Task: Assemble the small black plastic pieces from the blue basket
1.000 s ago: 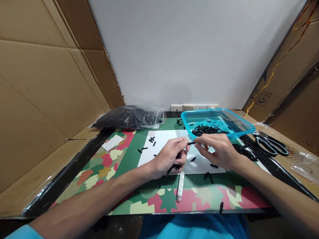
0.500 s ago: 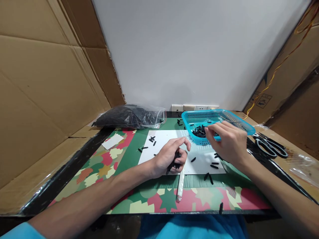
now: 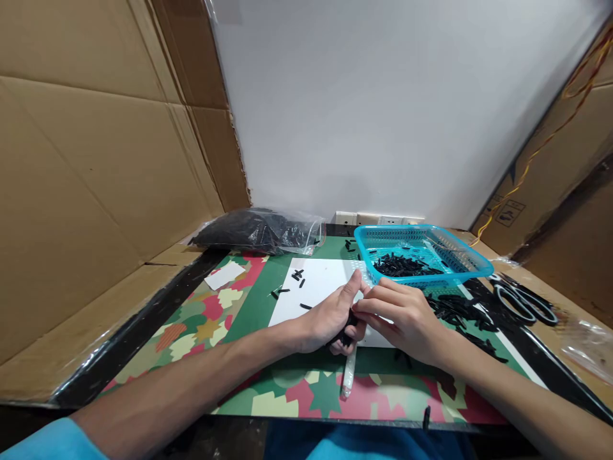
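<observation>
My left hand (image 3: pixel 330 319) is curled around several small black pieces (image 3: pixel 343 333), palm turned up over the white sheet (image 3: pixel 311 287). Against its palm rest the pinched fingertips of my right hand (image 3: pixel 402 313); what they hold, if anything, is hidden. Behind my hands stands a blue basket (image 3: pixel 467 271) with a heap of black pieces (image 3: pixel 402 265) in it. More black pieces (image 3: pixel 462 313) lie to the right of my right hand. A white wrapped stick (image 3: pixel 349 377) extends from beneath my left hand.
A clear bag of black material (image 3: pixel 258 230) lies at the back left, with a white slip (image 3: pixel 224 275) before it. Scissors (image 3: pixel 517 300) are at the right. Cardboard walls (image 3: pixel 86 147) flank the table, and sockets (image 3: pixel 373 219) line the back wall.
My right hand has moved from the basket's front edge down and left to my left hand. The heap in the basket and the pieces at the right now show. The view has shifted slightly.
</observation>
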The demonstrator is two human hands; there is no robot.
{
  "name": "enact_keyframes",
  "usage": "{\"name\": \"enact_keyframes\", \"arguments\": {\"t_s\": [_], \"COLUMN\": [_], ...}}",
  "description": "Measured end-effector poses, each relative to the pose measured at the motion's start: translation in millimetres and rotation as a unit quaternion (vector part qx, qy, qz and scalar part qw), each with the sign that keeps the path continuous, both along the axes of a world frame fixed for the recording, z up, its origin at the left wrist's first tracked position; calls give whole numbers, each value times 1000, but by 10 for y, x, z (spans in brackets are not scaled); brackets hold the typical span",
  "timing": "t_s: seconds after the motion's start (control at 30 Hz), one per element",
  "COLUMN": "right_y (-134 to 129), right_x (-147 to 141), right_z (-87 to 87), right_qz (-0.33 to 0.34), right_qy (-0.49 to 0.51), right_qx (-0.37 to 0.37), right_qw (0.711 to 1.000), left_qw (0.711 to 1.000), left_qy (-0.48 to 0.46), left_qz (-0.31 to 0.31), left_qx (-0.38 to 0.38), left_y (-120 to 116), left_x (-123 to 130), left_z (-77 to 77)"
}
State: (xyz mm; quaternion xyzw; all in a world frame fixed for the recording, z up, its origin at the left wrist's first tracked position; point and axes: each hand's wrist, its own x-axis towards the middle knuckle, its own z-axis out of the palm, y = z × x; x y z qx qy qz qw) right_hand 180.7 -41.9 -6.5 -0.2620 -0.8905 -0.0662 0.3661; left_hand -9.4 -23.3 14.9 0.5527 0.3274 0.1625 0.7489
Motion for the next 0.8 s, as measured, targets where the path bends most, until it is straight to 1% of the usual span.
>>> {"name": "enact_keyframes", "arguments": {"t_s": [0.2,0.3,0.4,0.5,0.57,0.63,0.73,0.8], "right_y": [15,15,9,-5,-17,-27,-27,-14], "right_x": [46,37,18,13,18,26,44,65], "right_z": [-2,2,9,26,42,55,65,65], "right_qz": [32,43,40,41,41,43,46,41], "right_qy": [-7,1,-2,-15,-36,-63,-92,-92], "right_qx": [-19,-35,-47,-42,-12,55,174,213], "right_qw": [999,998,998,998,998,996,979,972], "left_qw": [1000,1000,1000,999,999,1000,1000,1000], "left_qy": [-16,-6,12,30,27,5,-23,-18], "left_qz": [11,5,1,-2,-4,-2,3,7], "left_qx": [0,-1,8,22,21,10,-6,-11], "left_y": [-9,-11,-16,-27,-35,-39,-33,-20], "left_x": [15,23,27,28,32,41,54,53], "left_z": [-3,-19,-29,-25,-25,-34,-49,-38]}}
